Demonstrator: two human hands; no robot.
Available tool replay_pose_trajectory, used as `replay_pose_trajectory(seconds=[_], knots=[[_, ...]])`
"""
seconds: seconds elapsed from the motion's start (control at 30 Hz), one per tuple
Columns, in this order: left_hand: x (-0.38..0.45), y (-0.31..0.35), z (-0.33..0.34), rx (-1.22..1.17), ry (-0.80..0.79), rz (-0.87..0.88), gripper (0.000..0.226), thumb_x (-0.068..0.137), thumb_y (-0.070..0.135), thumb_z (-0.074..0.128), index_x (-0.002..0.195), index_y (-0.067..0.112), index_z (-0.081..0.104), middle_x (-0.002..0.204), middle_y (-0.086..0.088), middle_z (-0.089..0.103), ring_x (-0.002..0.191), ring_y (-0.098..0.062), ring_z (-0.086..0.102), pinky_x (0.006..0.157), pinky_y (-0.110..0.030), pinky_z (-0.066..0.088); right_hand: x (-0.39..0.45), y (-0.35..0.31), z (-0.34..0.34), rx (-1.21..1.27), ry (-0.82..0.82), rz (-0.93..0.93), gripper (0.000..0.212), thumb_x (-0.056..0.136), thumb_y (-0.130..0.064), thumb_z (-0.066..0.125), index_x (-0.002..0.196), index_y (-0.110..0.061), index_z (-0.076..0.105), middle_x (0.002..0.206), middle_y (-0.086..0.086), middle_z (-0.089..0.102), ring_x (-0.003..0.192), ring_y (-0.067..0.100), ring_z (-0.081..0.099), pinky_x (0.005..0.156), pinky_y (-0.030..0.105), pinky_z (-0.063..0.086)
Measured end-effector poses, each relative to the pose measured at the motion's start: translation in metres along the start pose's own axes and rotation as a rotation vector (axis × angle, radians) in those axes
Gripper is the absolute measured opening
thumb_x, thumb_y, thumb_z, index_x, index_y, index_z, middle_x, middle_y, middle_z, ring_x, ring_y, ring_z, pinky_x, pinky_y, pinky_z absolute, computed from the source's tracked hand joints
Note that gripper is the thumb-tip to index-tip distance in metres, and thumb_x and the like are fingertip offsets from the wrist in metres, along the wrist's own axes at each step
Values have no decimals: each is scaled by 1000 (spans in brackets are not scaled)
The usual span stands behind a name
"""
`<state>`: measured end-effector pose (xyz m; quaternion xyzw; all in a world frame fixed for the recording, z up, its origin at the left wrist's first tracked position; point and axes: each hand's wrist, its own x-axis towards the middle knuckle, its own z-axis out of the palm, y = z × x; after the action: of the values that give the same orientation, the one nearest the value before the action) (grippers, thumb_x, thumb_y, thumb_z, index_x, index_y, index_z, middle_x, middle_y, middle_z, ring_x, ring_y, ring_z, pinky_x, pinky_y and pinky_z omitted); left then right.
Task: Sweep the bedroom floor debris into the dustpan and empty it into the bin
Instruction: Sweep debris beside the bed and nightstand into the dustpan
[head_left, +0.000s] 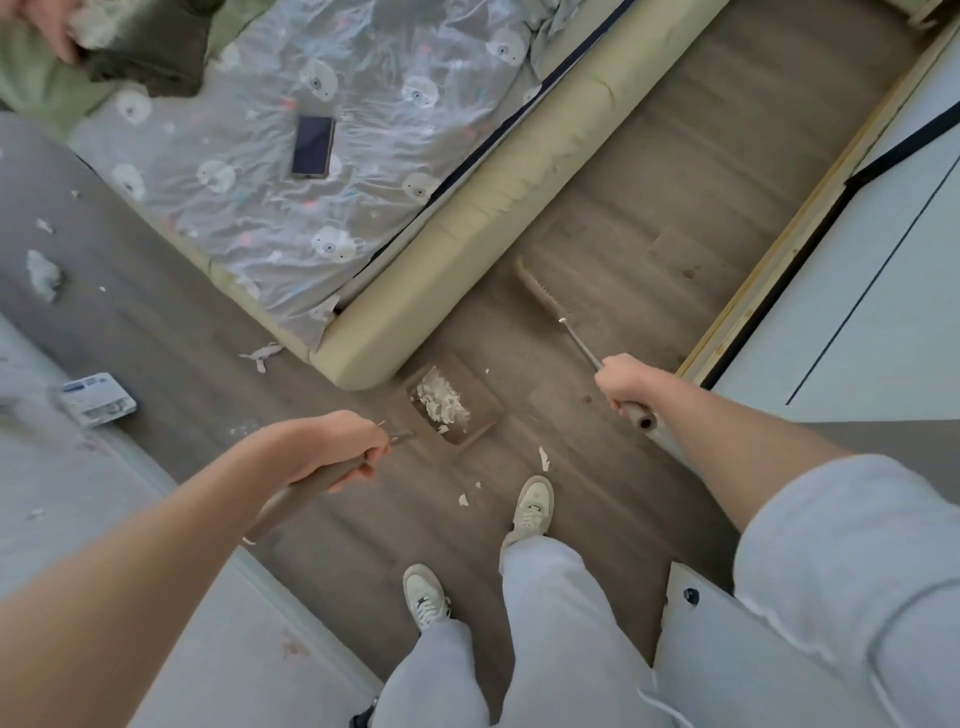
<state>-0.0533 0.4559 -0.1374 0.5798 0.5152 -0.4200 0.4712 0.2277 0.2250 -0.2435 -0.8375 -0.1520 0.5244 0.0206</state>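
My left hand (340, 447) grips the dustpan handle; my right hand (626, 384) grips the broom handle. The dustpan (457, 405) sits on the floor (649, 208) just beside the bed (467, 223) corner and already holds a heap of white debris (441, 397). Sweeping is partly done: scraps (543, 457) remain near my shoe, more lie far left, and emptying is pending. The broom (540, 288) runs from my hand up-left, head pointing away. No bin is in view.

Matt wood-grain floor (675, 171), crinkled cloth sheet (363, 130), shiny metal broom shaft (579, 340).
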Motion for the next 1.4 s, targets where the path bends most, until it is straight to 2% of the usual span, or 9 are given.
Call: replay_pose_trajectory(seconds=[0.2,0.33,0.43,0.53,0.73,0.93,1.03,1.2,1.4], knots=[[23,-56,3,14,-4,6,25,79,3,45,99,1,59,80,-17,65,41,-19,36,43,-19,32,-46,-31,106,-270,-189,-56,27,90,-3,49,100,-1,74,89,10,66,70,22,55,74,31,55],[31,-83,2,-16,-3,27,25,75,1,44,95,3,59,87,-21,64,37,-18,39,45,-18,33,-91,0,139,22,-252,7,44,94,-11,39,136,-4,52,80,12,57,53,14,48,42,23,43],[27,-99,1,-20,1,60,22,77,1,44,94,3,58,94,-21,63,30,-12,44,37,-17,35,-128,36,151,180,-200,50,51,96,-20,42,146,-27,41,77,7,56,50,12,46,43,25,40],[17,-114,9,13,-11,90,22,77,1,44,96,4,55,93,-21,62,30,-12,44,37,-18,35,-156,64,171,333,-95,108,54,96,-22,42,150,-28,36,76,7,55,50,12,46,44,25,40],[-16,-115,40,275,-74,153,23,75,7,46,95,7,58,83,-16,67,37,-17,49,47,-20,37,-197,105,190,611,87,301,45,100,-21,42,145,-23,39,73,8,53,49,13,45,43,20,39],[-8,-99,85,471,-164,168,44,57,13,47,98,2,56,78,-17,68,49,-22,41,53,-24,35,-189,143,235,628,65,427,32,97,-11,40,127,-5,52,69,10,52,47,15,45,43,20,39],[1,-98,111,426,-160,143,28,68,8,46,94,5,55,81,-19,66,48,-21,42,51,-21,36,-183,132,277,572,-55,369,39,96,-10,39,134,-4,48,70,10,53,45,14,46,41,20,39],[8,-97,122,409,-113,120,24,69,7,44,90,8,57,78,-18,67,49,-20,42,51,-20,35,-208,143,287,548,-194,249,50,98,-24,44,147,-29,40,71,3,56,45,10,45,42,21,39],[3,-99,136,384,-80,108,23,77,2,42,92,6,60,83,-20,67,33,-16,50,45,-19,34,-217,146,290,288,-75,106,28,93,-14,36,113,-9,54,75,10,56,49,22,54,50,41,54]])
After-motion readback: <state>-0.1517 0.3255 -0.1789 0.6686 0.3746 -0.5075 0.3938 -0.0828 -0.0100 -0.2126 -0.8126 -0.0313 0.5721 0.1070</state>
